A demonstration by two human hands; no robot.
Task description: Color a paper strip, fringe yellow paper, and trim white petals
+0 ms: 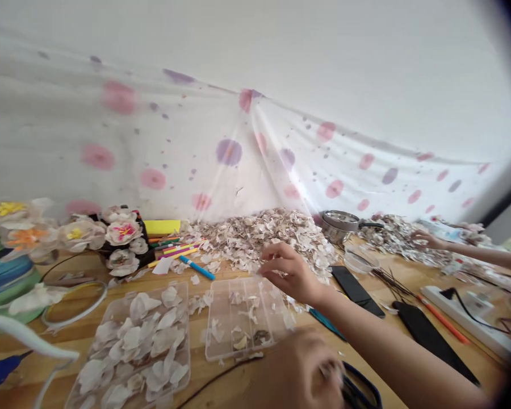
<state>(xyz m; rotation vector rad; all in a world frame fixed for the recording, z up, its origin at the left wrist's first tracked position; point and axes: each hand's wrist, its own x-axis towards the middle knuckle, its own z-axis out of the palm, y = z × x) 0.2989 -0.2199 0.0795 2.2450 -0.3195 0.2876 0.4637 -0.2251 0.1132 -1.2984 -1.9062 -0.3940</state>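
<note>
My right hand (290, 274) reaches over the near edge of a heap of pale, thin, scale-like flakes (255, 233). Its fingers are apart, with nothing visible in them. Close to the camera, my left hand (298, 369) is curled and blurred by motion; whatever its fingers hold, if anything, is hidden. Beyond it lies a clear divided tray (219, 347) with a few flakes in its compartments. A second clear tray (186, 341), on the left, is full of larger whitish flakes. Dark-handled scissors (368, 386) partly show beside my left hand.
Flake flowers (123, 232) and markers (197, 267) stand or lie at left. A pan (340, 218), a black phone (357, 291), another dark slab (434, 341) and a power strip (472, 318) are at right. A co-worker's hand (428, 240) touches another flake heap.
</note>
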